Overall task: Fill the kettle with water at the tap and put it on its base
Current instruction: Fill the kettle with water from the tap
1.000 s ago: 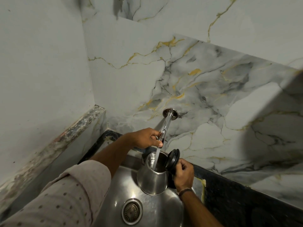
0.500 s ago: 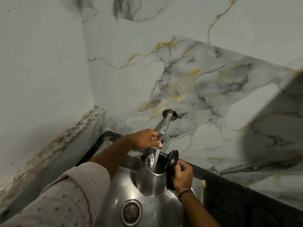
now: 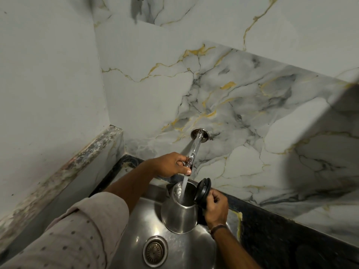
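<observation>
A steel kettle [image 3: 179, 216] with its black lid [image 3: 203, 189] flipped open hangs over the sink [image 3: 186, 249]. My right hand [image 3: 215, 207] grips its handle on the right side. A chrome tap [image 3: 195, 148] juts from the marble wall, and a stream of water [image 3: 184, 188] falls from it into the kettle's mouth. My left hand [image 3: 169, 165] holds the tap's end, fingers closed around its handle. The kettle's base is not in view.
The steel sink has a round drain [image 3: 155, 251] near its front. A dark stone counter [image 3: 287, 237] runs to the right. A marble wall stands behind, a plain wall and a low ledge [image 3: 81, 164] on the left.
Water keeps running into the kettle. The kettle has shifted slightly down and left under the stream; both hands keep their grips.
</observation>
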